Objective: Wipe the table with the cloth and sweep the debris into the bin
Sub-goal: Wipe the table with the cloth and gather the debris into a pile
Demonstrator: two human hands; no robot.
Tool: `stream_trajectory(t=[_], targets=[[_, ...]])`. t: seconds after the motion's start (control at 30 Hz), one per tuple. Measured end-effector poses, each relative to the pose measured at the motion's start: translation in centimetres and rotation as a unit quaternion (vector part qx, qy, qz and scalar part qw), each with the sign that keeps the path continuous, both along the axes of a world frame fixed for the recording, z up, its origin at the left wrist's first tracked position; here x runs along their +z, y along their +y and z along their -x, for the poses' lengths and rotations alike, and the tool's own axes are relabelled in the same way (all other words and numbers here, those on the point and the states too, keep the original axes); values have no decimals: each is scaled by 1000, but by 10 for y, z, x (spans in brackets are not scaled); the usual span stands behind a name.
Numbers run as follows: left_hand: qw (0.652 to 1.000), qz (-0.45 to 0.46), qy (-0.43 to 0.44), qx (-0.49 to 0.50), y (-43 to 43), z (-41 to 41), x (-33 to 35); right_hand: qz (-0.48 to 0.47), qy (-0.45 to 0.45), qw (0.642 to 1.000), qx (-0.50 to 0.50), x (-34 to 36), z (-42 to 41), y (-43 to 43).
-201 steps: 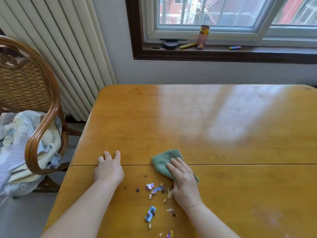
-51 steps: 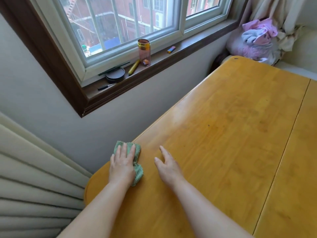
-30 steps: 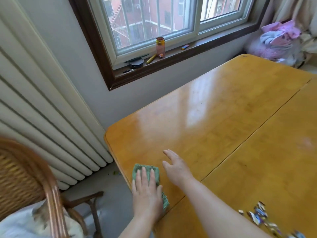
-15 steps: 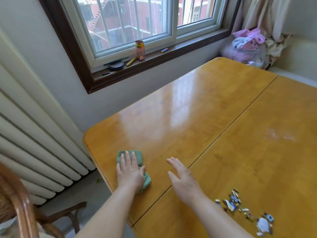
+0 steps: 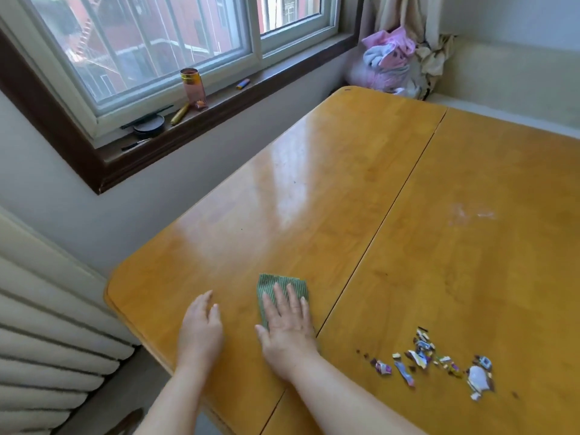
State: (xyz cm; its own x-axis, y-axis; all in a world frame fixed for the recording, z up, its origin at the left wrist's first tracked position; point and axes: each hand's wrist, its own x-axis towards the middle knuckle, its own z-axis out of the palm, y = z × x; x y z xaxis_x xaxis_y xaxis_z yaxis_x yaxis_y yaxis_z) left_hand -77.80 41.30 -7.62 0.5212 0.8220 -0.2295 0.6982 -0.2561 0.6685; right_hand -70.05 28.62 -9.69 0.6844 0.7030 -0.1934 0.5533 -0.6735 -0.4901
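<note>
The green striped cloth (image 5: pixel 277 283) lies on the yellow wooden table (image 5: pixel 314 196) near its left corner. My right hand (image 5: pixel 287 329) presses flat on the cloth, covering its near half. To the left of the cloth my left hand (image 5: pixel 201 328) rests on the bare wood, fingers apart and holding nothing. A scatter of small coloured paper and wrapper scraps, the debris (image 5: pixel 423 362), sits to the right of my right forearm, past the table's seam. No bin is in view.
The table's left edge drops off beside a white ribbed radiator (image 5: pixel 47 340). A faint white smear (image 5: pixel 470 213) marks the right leaf. The window sill holds a pink tumbler (image 5: pixel 193 89), a black disc (image 5: pixel 149 125) and a yellow pen (image 5: pixel 179 113). Pink laundry (image 5: pixel 389 61) is piled beyond the far corner.
The cloth has passed from under my left hand to under my right hand and sits further in from the table's left edge. My left hand now lies bare on the wood.
</note>
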Motion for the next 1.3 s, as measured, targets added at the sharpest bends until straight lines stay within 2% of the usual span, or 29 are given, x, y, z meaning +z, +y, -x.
stream_trajectory(t=[0.1, 0.17, 0.37, 0.5, 0.57, 0.6, 0.67, 0.73, 0.8, 0.87, 0.93, 1.03, 1.17, 1.3], targets=[[992, -50, 98, -61, 14, -3, -14, 23, -48, 999, -9, -13, 2, 20], [985, -78, 135, -76, 10, -7, -15, 27, -71, 997, -35, -17, 4, 14], [973, -100, 180, -100, 4, -5, -17, -2, -105, 977, -187, -27, 0, -68], [974, -71, 191, -95, 0, -9, -10, 1, -115, 961, -250, -18, -6, -116], [978, -53, 180, -86, -2, -11, -6, -39, -100, 954, -280, -8, -7, -116], [982, -44, 167, -79, -3, -12, -4, -67, -100, 954, -274, -2, -2, -108], [988, -29, 139, -61, -7, -15, -1, -90, -110, 976, -166, 8, 24, -83], [991, -30, 118, -53, -16, -18, 1, -48, -114, 992, -38, 12, 61, -54], [993, -41, 98, -56, -28, -22, 3, -2, -56, 998, 30, 18, 80, -39], [992, -50, 95, -62, -40, -26, 3, 14, -65, 995, 71, 8, 73, -43], [992, -51, 101, -62, -55, -24, 1, 31, -41, 998, 43, -2, 54, -64], [993, -36, 99, -51, -86, -18, -3, 2, -34, 999, 13, -9, 36, -101], [995, -40, 83, -25, -129, -20, -7, -118, -11, 992, 49, 6, 3, -125], [997, -37, 64, 22, -174, -28, -7, -200, -27, 979, -33, 34, -83, -161]])
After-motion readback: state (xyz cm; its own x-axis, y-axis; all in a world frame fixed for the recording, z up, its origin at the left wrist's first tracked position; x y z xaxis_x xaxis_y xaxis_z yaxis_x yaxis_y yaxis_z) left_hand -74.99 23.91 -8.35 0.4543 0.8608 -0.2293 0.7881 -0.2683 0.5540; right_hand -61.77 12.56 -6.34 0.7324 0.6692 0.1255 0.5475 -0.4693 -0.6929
